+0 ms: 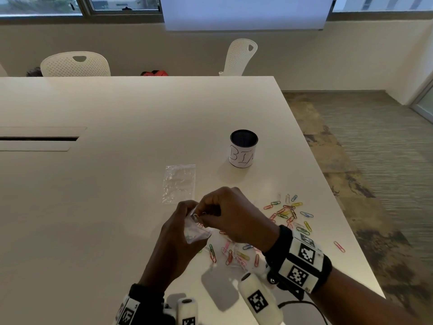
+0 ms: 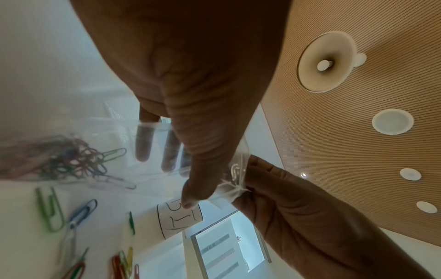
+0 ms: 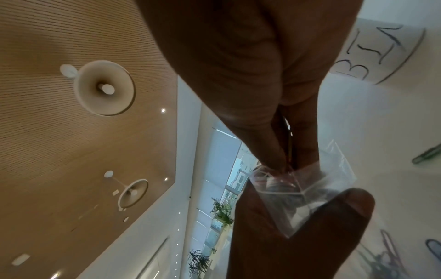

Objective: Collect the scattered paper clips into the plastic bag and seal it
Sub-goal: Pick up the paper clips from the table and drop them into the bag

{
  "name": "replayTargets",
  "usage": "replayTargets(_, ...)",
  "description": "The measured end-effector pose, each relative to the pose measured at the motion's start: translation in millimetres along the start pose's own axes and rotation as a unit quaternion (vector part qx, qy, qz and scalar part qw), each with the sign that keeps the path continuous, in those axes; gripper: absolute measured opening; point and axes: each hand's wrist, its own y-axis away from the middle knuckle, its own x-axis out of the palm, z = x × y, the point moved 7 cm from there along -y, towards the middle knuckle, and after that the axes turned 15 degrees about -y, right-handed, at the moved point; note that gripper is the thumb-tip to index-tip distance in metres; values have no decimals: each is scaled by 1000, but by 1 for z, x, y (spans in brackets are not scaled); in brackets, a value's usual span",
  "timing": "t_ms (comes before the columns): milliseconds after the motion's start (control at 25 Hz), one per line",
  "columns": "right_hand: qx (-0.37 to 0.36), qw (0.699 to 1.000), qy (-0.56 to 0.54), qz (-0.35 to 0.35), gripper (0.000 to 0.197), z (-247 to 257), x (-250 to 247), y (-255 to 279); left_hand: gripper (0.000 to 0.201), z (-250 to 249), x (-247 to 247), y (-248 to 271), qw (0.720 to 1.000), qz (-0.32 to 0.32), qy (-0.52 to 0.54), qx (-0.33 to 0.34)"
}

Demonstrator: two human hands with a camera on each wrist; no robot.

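Note:
My left hand (image 1: 187, 215) holds a small clear plastic bag (image 1: 198, 232) upright just above the table, thumb in front and fingers behind. Several coloured clips lie in the bag's bottom (image 2: 59, 158). My right hand (image 1: 207, 212) pinches a paper clip (image 2: 235, 171) at the bag's open mouth (image 3: 281, 181), its thumb and finger dipping into it. Loose coloured paper clips (image 1: 289, 213) lie scattered on the white table (image 1: 117, 184) to the right, with more of these clips (image 1: 234, 254) under my right wrist.
A second clear bag (image 1: 179, 182) lies flat and empty just beyond my hands. A black cup with a paper label reading BIN (image 1: 243, 148) stands further back. One stray red clip (image 1: 339, 246) lies near the table's right edge. Two white chairs stand behind the table.

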Motion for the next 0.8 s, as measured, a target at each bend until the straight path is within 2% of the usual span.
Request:
replayTargets(240, -17, 999, 5, 44, 15, 11, -1, -2, 60, 3, -2, 1, 1000, -11, -10, 3)
replayTargets(400, -34, 999, -4, -24, 10, 5, -21, -4, 58, 7, -7, 3, 999, -21, -29, -2)
replayTargets(480, -31, 999, 28, -29, 10, -6, -24, -3, 59, 13, -11, 4, 999, -30, -29, -4)
replayTargets(640, 1, 990, 97, 104, 18, -42, 14, 8, 63, 23, -24, 8, 998, -50, -28, -15)
replayTargets(800, -17, 968, 147, 200, 37, -59, 53, 13, 64, 29, -32, 11, 997, -58, -20, -40)
